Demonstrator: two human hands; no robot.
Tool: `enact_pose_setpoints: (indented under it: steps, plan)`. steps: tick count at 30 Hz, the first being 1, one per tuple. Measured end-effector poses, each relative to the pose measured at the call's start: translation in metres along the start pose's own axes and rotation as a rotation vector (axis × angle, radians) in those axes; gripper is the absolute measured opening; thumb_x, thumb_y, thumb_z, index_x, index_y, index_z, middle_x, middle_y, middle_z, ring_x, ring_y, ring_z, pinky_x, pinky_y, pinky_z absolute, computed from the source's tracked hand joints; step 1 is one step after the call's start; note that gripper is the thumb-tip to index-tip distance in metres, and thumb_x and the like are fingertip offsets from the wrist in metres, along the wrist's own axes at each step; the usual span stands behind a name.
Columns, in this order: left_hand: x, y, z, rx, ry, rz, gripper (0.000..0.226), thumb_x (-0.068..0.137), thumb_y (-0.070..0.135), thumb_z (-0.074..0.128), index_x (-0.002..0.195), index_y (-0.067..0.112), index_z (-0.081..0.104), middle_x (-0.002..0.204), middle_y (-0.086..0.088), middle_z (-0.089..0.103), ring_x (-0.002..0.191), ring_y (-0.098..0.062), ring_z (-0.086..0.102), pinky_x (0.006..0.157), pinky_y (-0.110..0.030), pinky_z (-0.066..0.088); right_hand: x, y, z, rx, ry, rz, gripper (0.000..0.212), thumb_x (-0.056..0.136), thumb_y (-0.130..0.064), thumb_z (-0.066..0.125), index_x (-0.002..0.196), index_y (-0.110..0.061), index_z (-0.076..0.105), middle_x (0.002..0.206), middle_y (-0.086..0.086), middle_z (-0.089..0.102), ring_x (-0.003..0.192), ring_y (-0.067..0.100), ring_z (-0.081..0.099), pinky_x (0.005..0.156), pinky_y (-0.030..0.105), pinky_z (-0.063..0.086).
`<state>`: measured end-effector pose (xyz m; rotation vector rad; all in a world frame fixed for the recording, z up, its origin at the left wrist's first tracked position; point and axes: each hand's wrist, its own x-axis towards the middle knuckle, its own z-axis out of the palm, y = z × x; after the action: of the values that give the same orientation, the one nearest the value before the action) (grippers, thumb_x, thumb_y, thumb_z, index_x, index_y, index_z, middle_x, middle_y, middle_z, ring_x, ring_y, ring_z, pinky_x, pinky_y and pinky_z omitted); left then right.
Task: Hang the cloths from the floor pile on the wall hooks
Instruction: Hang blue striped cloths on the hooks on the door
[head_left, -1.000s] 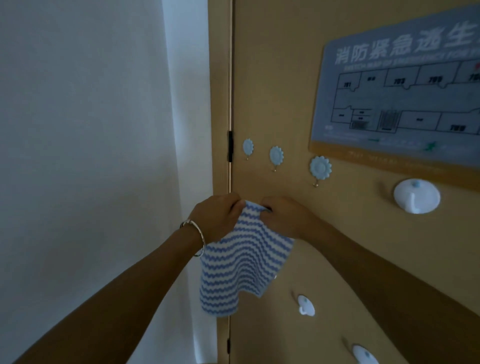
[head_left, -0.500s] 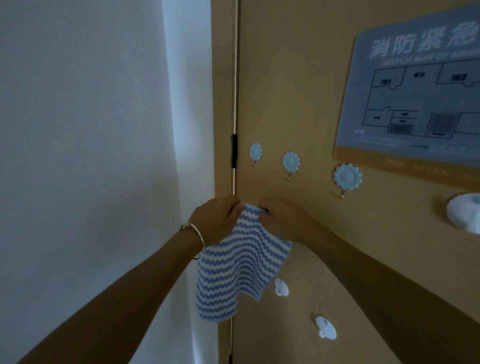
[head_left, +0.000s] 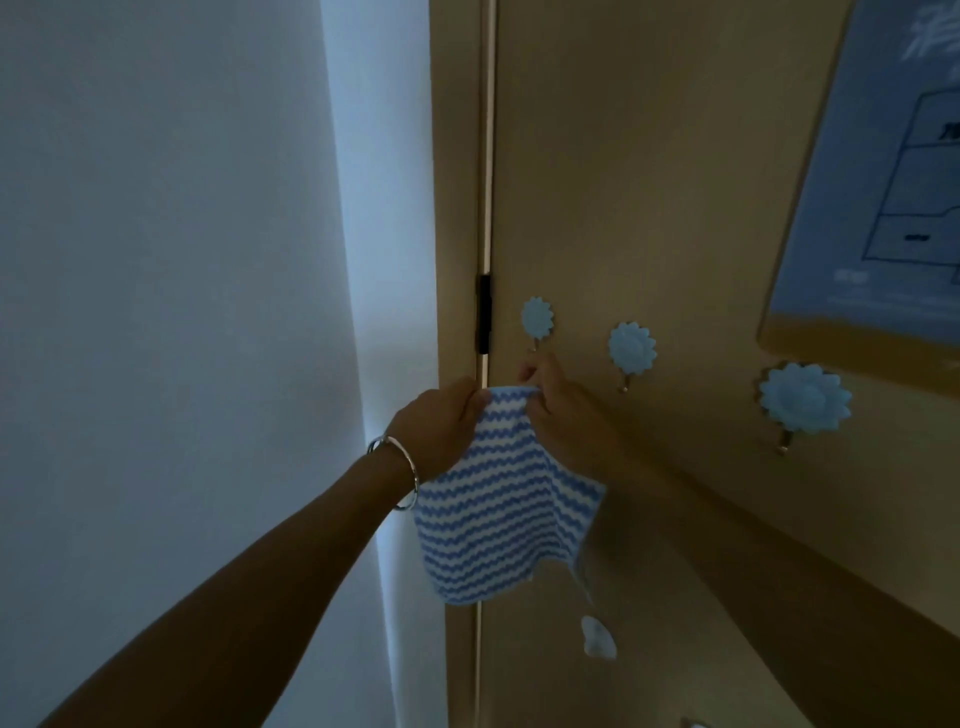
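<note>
Against tan door (head_left: 649, 182), right of white wall (head_left: 156, 260), pinching top edge of striped cloth (head_left: 498, 509) with left hand (head_left: 441, 426) and right hand (head_left: 566, 415), just below leftmost flower hook (head_left: 536, 318).

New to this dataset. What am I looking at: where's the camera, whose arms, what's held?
No robot here: these are a person's bare arms, filmed by one wide-angle camera worn on their head, so there's a single view. The left hand, wearing a bracelet, and the right hand pinch the top edge of a blue-and-white striped cloth in front of a tan door, just below the leftmost blue flower hook. Whether it's hooked yet, I can't tell.
</note>
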<state>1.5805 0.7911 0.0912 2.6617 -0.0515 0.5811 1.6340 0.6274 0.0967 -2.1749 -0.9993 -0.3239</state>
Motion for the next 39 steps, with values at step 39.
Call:
enact_pose_setpoints:
  steps: [39]
  plan:
    - [0.137,-0.031,0.052,-0.319,-0.056,0.250,0.048,0.097,0.036,0.045,0.054,0.015,0.047,0.054,0.001,0.050,0.051,-0.008,0.046,0.046,-0.014,0.032,0.046,0.051,0.000,-0.518,0.211,0.235,0.021,0.093,-0.039,0.051,0.110,-0.028,0.056,0.100,-0.001,0.061,0.087,0.019,0.059,0.069,0.029,0.041]
